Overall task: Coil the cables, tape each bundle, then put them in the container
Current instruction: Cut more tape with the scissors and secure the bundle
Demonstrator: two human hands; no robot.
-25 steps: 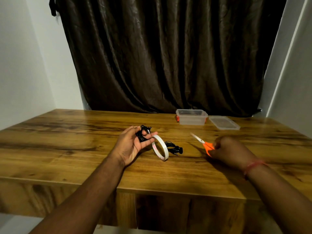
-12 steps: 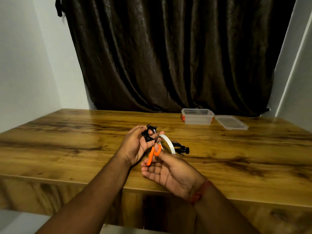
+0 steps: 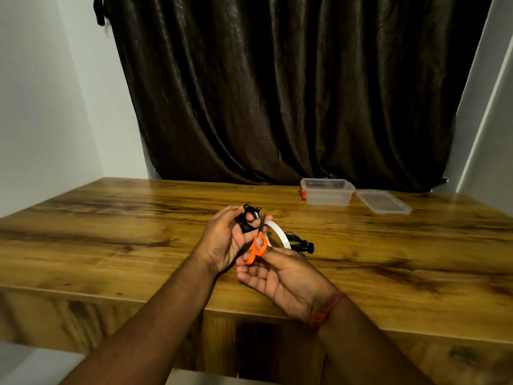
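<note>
My left hand holds a coiled black cable bundle above the middle of the wooden table. A white tape roll hangs from the bundle, just right of my fingers. My right hand, palm up, grips orange-handled scissors whose blades point up at the tape beside the bundle. A second black cable lies loose on the table right behind the tape roll. The clear plastic container with orange clips stands open at the back right.
The container's clear lid lies flat just right of it. The wooden table has its front edge close below my hands. A dark curtain hangs behind the table, with white walls on both sides.
My right hand picked the scissors off the table at the right and brought them to the tape at my left hand. The bundle and tape stayed in my left hand.
</note>
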